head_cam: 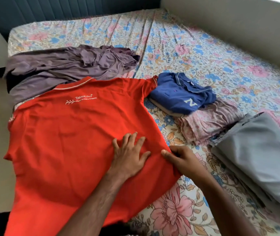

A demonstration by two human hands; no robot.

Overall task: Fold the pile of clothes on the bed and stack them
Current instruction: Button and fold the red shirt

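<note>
A red knit polo shirt with a striped collar [77,133] lies spread flat on the near left of the floral bed sheet [178,48]. The left hand [129,155] presses it with spread fingers; the right hand [181,160] pinches its right edge.

The red polo shirt [77,133] spread on the bed carries white lettering just below its collar: "Talent Pro", beside a small row of white figures. A second, smaller line of white text runs under it, too blurred to read. The folded blue polo shirt [178,94] shows a large pale letter "N" on its fabric.
</note>
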